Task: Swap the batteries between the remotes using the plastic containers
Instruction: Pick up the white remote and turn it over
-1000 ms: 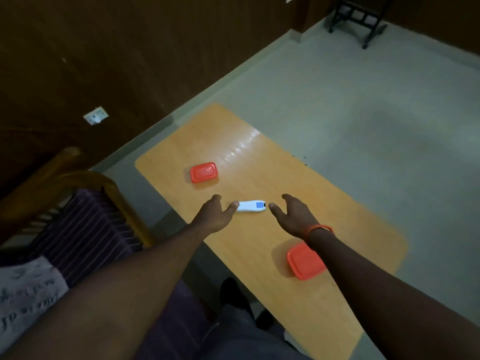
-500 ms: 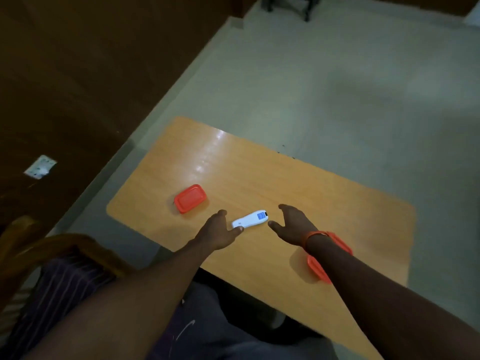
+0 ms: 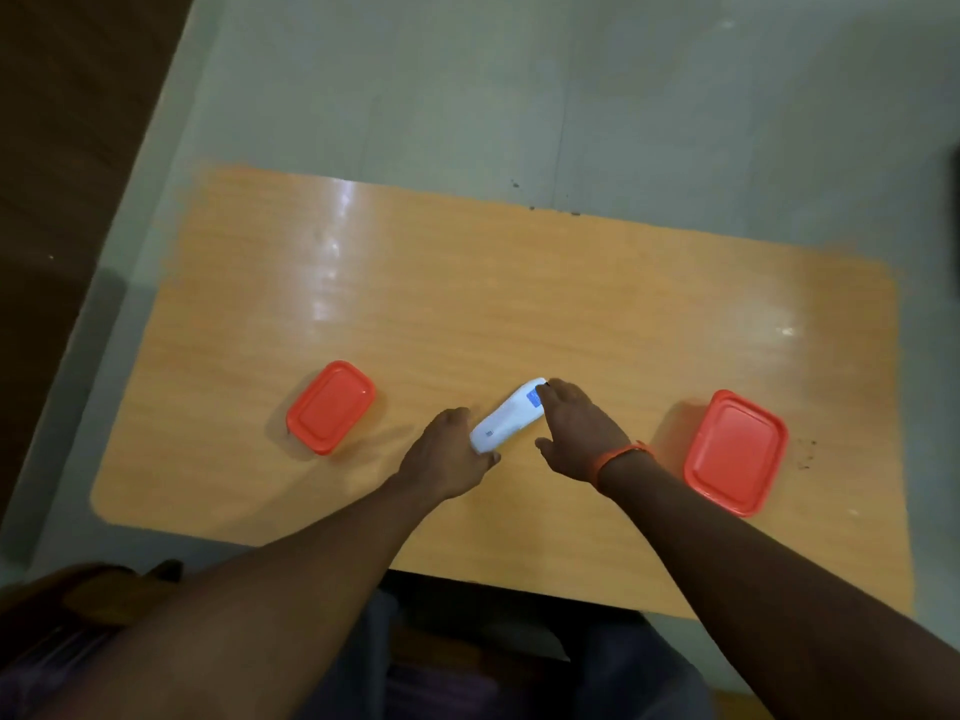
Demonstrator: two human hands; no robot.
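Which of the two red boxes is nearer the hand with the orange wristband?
The red box on the right, past the wrist of that right hand. The other red box lies beyond the left hand, farther away.

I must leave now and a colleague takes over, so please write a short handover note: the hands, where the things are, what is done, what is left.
Left hand: holds the near end of the white remote between thumb and fingers.
Right hand: fingertips touch the remote's far end; thumb is apart from it.
Things: the remote lies in the middle of the table; the left container and the right container flank it, red lids on. Only one remote is in view.
Done: nothing visible; no battery in view.
Left: open the remote, move batteries through the containers, finish the swap.
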